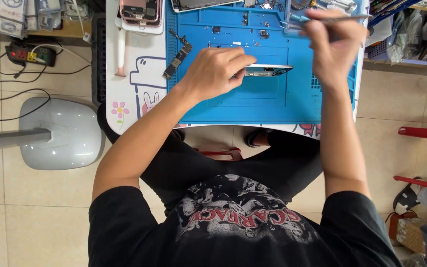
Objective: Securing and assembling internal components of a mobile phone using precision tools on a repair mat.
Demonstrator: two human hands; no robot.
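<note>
Phone frame (268, 70) lies mid-mat (253, 106), opened. I see left hand (218, 71) pinning its left end, fingers closed on it; right hand (333, 42) above-right grips tweezers (322, 21). Board (178, 60) already out, left of frame; small parts remain.

You have two hands (218, 71) (332, 44) over one blue repair mat (273, 106), one opened phone shell (268, 70), one loose circuit board (176, 62), and one pair of tweezers (322, 21) on one desk (134, 94).
</note>
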